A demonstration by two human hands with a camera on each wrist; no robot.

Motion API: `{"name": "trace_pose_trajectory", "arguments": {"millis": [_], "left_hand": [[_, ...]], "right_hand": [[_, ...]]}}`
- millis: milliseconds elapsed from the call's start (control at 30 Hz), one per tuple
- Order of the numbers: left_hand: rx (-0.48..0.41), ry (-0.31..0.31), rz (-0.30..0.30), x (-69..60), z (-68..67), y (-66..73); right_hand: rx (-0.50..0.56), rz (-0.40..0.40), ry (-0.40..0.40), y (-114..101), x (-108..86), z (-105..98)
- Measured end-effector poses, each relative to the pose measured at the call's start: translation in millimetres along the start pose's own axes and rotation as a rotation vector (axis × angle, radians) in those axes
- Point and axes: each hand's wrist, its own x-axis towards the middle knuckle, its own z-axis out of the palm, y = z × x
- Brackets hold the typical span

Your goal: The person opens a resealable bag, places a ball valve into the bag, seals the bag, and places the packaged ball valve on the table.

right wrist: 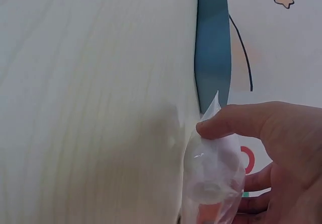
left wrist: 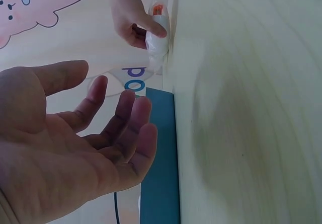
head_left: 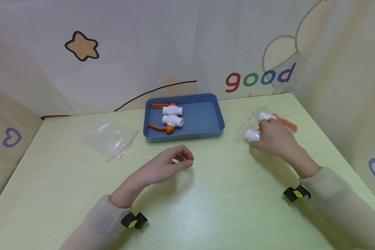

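My right hand grips a clear plastic bag at the table's right back; white valves with orange handles show in and around it. In the right wrist view the thumb presses on the bag's near side. My left hand hovers above the table in front of the tray, its fingers loosely bent and holding nothing, as the left wrist view of that hand also shows.
A blue tray stands at the back middle with two white valves with orange handles in its left part. A flat clear bag lies left of it. Printed curtains hang behind and beside the table.
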Motion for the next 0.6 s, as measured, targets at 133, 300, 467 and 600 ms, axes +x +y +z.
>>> {"name": "trace_pose_trajectory", "arguments": {"millis": [133,300,467,600], "left_hand": [[0.006,-0.017,-0.002,0.3,0.2,-1.3],[0.022,-0.032,-0.002,-0.7,-1.3,-2.8],[0.032,-0.039,0.001,-1.4,-3.5,-3.3],[0.037,-0.046,0.008,-2.4,-5.1,-4.5]], "right_hand": [[0.012,0.003,-0.004,9,3.3,2],[0.039,0.024,-0.032,14,7.4,2],[0.052,0.027,-0.033,18,12.2,0],[0.076,0.022,-0.021,22,16.7,0]]}}
